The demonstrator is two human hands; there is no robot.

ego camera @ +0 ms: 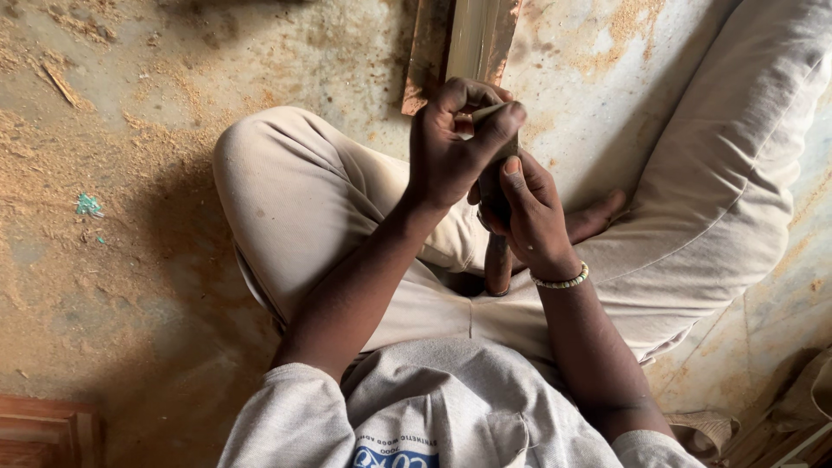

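I sit on the floor with my legs bent in beige trousers [303,199]. My left hand [451,143] is closed over the near end of a long wooden piece [477,39] that runs away from me. My right hand [533,217], with a beaded bracelet at the wrist, grips a tool with a dark wooden handle [497,264]; its upper end is hidden between both hands. The two hands touch each other at the wood's near end.
Sawdust and wood chips [78,130] cover the concrete floor on the left. A small green scrap [87,205] lies there. Reddish wooden boards [43,432] sit at the bottom left, more wood pieces [780,425] at the bottom right.
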